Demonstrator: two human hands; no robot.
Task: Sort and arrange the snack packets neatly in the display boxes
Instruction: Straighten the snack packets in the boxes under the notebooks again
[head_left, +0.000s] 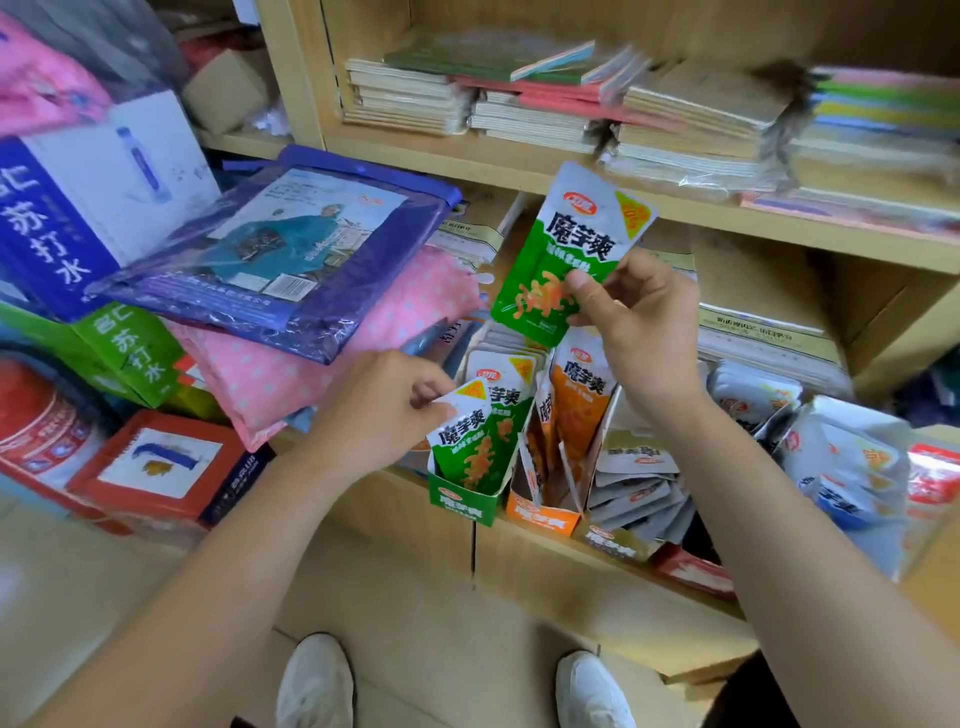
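Observation:
My right hand (636, 317) pinches a green and white snack packet (563, 249), lifted upright above the display boxes. Lower down, my left hand (384, 405) grips the top corner of the front green packet (467, 441) standing in the green display box (462, 503). More green packets are lined up behind it. Beside it on the right, an orange display box (540, 514) holds orange packets (576, 400). Further right, a third box (613, 543) contains grey packets lying flat.
A loose heap of white and blue packets (841, 457) lies on the shelf at right. Stacked notebooks (561, 98) fill the upper shelf. To the left are a blue raincoat package (291, 244), pink dotted bags (332, 358) and drink cartons (78, 202).

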